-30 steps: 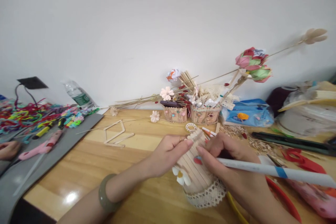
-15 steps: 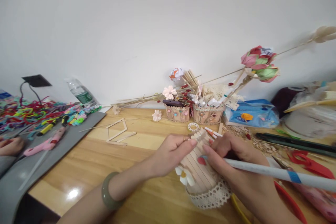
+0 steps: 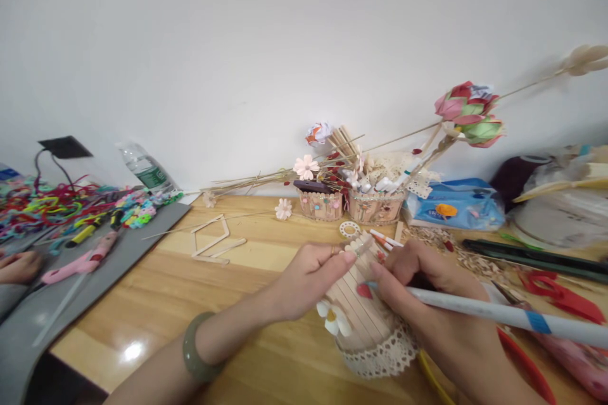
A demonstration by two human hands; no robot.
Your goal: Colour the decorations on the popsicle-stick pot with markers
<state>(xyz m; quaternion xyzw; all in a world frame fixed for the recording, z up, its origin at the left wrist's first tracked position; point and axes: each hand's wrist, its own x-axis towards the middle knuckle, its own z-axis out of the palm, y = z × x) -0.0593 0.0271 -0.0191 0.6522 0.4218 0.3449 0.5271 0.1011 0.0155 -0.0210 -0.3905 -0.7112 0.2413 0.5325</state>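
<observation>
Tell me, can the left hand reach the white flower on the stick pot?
Probably yes: the left hand grips the stick pot just above the white flower, with nothing between.

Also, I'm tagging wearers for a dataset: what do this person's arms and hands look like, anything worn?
Both forearms are bare, with no sleeves in view, and neither the left hand nor the right hand wears a glove. The left wrist carries a thick, smooth grey-green bangle. The right wrist shows nothing worn.
</observation>
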